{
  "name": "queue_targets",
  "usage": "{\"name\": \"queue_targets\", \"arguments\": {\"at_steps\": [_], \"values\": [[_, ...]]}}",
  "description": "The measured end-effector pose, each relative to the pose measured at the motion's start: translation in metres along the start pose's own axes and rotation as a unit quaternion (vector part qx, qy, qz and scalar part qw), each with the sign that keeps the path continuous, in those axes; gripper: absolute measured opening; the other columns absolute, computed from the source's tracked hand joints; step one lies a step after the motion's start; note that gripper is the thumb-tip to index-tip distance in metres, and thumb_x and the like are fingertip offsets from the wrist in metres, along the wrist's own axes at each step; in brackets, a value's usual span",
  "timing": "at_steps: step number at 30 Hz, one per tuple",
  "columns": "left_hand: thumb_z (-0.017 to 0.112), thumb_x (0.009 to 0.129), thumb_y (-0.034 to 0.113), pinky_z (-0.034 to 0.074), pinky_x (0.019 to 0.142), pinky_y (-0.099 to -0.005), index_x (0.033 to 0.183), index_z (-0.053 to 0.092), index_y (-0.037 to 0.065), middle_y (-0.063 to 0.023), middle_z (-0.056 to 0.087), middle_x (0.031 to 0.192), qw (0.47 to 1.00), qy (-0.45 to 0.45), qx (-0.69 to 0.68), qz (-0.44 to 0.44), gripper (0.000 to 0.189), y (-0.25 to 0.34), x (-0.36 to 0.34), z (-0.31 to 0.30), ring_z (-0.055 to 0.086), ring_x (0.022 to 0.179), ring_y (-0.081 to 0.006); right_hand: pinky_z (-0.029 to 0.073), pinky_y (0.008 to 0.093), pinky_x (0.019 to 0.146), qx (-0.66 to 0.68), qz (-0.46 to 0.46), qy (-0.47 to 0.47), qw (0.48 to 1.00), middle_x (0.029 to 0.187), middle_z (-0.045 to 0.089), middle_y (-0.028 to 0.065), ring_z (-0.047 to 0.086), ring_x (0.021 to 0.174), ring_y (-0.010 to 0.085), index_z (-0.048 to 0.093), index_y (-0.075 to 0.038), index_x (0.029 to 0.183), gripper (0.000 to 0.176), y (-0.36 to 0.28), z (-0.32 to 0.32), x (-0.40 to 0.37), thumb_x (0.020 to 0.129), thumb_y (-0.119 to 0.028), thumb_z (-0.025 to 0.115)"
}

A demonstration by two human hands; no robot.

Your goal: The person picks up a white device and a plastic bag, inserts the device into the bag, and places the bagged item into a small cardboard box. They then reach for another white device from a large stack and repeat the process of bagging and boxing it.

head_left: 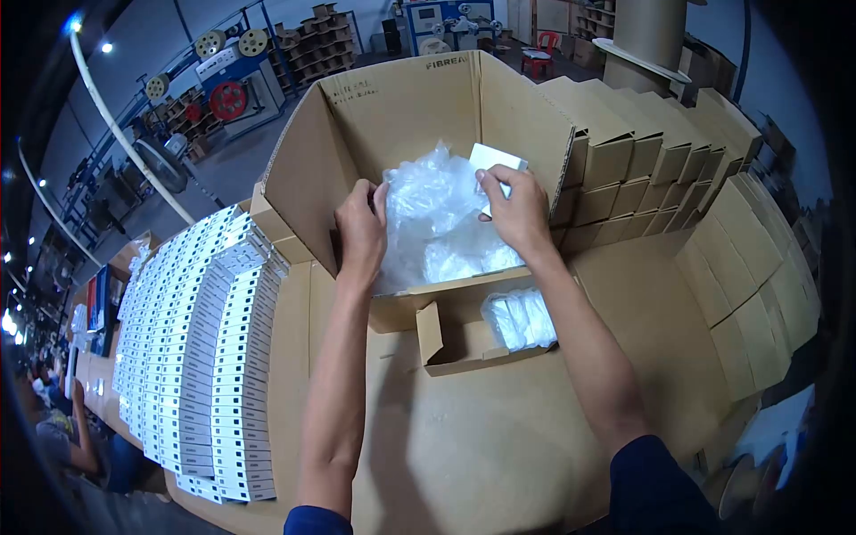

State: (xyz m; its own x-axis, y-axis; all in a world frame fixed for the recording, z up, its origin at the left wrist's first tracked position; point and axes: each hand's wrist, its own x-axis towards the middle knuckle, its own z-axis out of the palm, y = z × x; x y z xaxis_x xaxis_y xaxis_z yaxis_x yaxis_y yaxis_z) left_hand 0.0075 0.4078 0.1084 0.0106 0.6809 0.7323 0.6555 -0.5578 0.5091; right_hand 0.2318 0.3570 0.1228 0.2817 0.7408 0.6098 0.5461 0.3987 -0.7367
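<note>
- Your right hand (517, 201) pinches the white box (492, 157) inside the carton (401, 116), at the plastic's (428, 187) right edge.
- The white box's far end shows beyond your fingers; your hand hides the rest, so its long axis is unclear.
- Your left hand (361, 227) curls at the plastic's left edge, across from the white box; whether it grips film, I cannot tell.
- Nearer you, outside the carton, sits the small box (431, 333).
</note>
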Motion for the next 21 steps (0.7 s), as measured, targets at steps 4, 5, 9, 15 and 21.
{"name": "queue_targets", "arguments": {"at_steps": [4,5,9,15,21], "values": [[0.064,0.097,0.012,0.051,0.073,-0.0483,0.1,0.056,-0.005,-0.0266,0.064,0.099,0.993,-0.028,0.116,0.007,0.019,-0.013,-0.003,0.008,0.063,0.083,-0.0433,0.047,0.0446,0.082,-0.021,-0.031,0.009,0.999,0.082,0.065,0.0188,0.059,0.09,0.0351,0.072,-0.004,0.088,0.024,-0.015,-0.01,0.001,0.097,-0.025,0.066],[0.064,0.097,0.012,0.052,0.076,-0.049,0.104,0.056,-0.005,-0.0274,0.063,0.106,0.986,-0.032,0.162,0.023,0.019,-0.018,-0.002,0.011,0.064,0.088,-0.0448,0.046,0.0445,0.082,-0.032,-0.056,0.008,0.998,0.083,0.065,0.0189,0.059,0.09,0.0352,0.072,-0.004,0.089,0.023,-0.028,-0.018,-0.001,0.097,-0.024,0.066],[0.063,0.099,0.02,0.05,0.094,-0.0484,0.125,0.056,-0.006,-0.0283,0.062,0.118,0.999,0.004,0.013,0.029,0.037,0.029,0.007,-0.017,0.063,0.105,-0.0449,0.048,0.0398,0.079,-0.005,-0.134,-0.022,0.991,0.093,0.062,0.0164,0.059,0.089,0.0307,0.072,-0.004,0.095,0.012,-0.063,-0.051,-0.013,0.094,-0.016,0.071],[0.066,0.099,0.032,0.051,0.083,-0.0355,0.112,0.063,-0.005,-0.0183,0.069,0.098,0.963,-0.113,-0.237,-0.058,0.04,0.12,-0.034,-0.069,0.066,0.092,-0.0231,0.049,0.0371,0.076,0.035,-0.215,-0.129,0.968,0.097,0.061,0.0145,0.061,0.088,0.0273,0.072,-0.005,0.098,0.009,-0.099,-0.101,-0.039,0.093,-0.013,0.073],[0.058,0.106,0.021,0.045,0.066,-0.0256,0.104,0.063,-0.002,-0.0002,0.063,0.084,0.923,0.018,-0.356,-0.148,0.023,0.165,-0.144,-0.084,0.053,0.075,-0.008,0.05,0.0342,0.086,0.199,0.032,-0.123,0.972,0.1,0.065,0.0121,0.061,0.098,0.0198,0.072,-0.001,0.101,0.042,-0.086,-0.123,-0.127,0.088,-0.041,0.081]]}}
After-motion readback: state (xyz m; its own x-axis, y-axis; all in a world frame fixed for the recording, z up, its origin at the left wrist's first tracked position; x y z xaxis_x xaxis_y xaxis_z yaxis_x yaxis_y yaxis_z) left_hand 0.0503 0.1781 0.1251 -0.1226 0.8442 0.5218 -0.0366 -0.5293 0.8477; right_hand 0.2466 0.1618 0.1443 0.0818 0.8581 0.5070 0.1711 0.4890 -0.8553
